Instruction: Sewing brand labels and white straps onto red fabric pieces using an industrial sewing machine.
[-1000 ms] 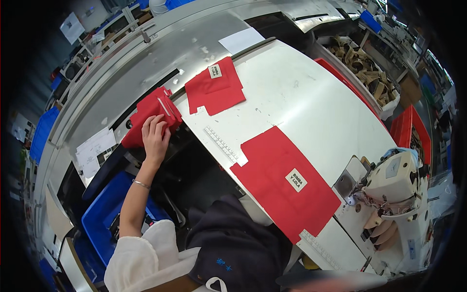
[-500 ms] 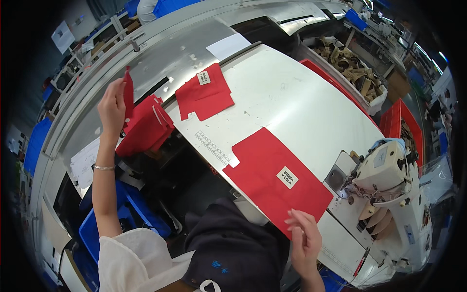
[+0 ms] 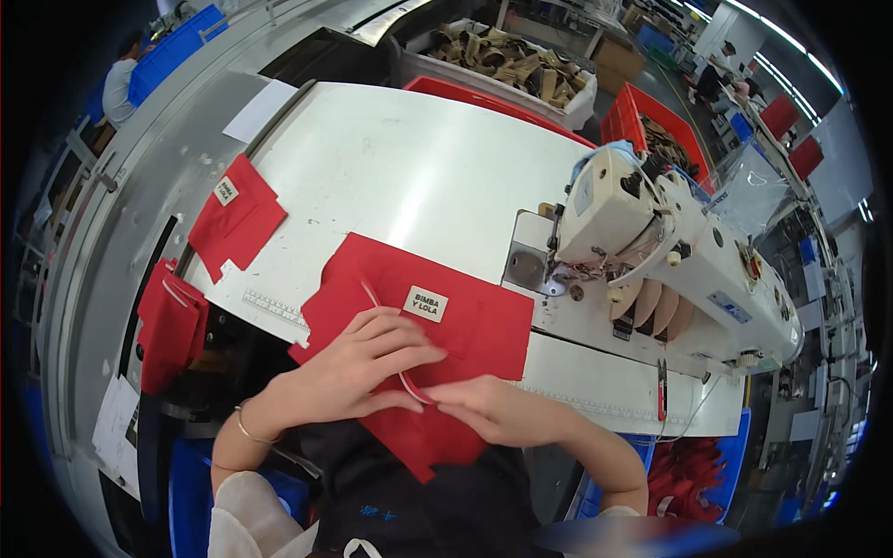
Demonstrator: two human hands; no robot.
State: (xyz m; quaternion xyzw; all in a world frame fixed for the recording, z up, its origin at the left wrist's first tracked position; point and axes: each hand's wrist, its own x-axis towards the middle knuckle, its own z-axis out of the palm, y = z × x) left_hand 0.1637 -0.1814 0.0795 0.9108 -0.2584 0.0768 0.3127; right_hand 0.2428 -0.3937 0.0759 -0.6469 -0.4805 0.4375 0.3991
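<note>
My left hand point(image 3: 363, 377) has its fingers curled on a loose red fabric piece point(image 3: 433, 446) edged with a white strip. My right hand point(image 3: 479, 409) pinches the same piece by the lower end of that strip. Beneath it a larger red piece point(image 3: 474, 330) with a pale label point(image 3: 425, 303) lies on the white table point(image 3: 400, 149). A smaller labelled red piece point(image 3: 242, 223) is at the table's upper left, and a folded red stack point(image 3: 167, 325) is at its left edge. The white sewing machine point(image 3: 614, 214) stands to the right of my hands.
A red-handled tool point(image 3: 662, 391) lies right of my hands. A blue bin point(image 3: 730, 474) of red pieces sits below. Papers point(image 3: 112, 428) are at left. A white bin point(image 3: 419, 70) of tan pieces and red crates point(image 3: 623, 121) stand behind. Co-workers point(image 3: 121, 84) are in the background.
My left hand has carried a red piece from the left stack onto the middle piece, where my right hand has joined it. The view has swung right.
</note>
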